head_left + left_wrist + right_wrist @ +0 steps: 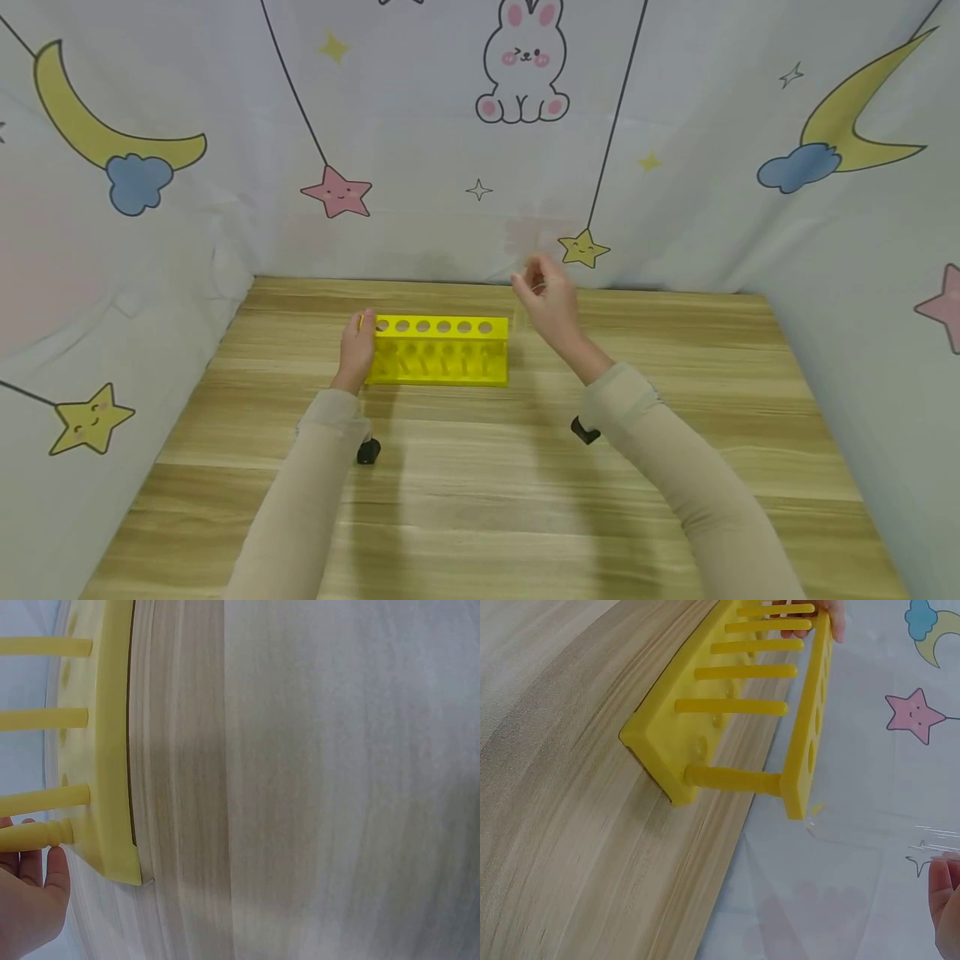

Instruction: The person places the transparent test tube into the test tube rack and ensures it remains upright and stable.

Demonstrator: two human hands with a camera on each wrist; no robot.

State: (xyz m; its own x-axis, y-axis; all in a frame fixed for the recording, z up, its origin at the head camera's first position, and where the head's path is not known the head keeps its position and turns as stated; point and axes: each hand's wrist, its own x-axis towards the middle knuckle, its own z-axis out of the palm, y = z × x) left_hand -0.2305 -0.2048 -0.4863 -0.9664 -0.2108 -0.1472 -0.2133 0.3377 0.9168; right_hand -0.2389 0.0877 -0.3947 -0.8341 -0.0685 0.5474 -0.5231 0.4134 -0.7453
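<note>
A yellow test tube rack (441,337) stands on the table, with a row of holes along its top plate and upright pegs below. At its left end my left hand (355,350) grips the rack, fingers around the end post in the left wrist view. My right hand (553,304) is raised just beyond the rack's right end. Between its thumb and fingers it pinches a clear test tube (870,834). The tube's rounded lower end overlaps the corner of the rack's top plate in the right wrist view. No tubes show in the rack's holes.
The wood-grain table (480,483) extends to both sides and in front of the rack. A white cloth wall (420,242) printed with stars, moons and a rabbit rises right behind the table. Small black devices (368,451) sit under both wrists.
</note>
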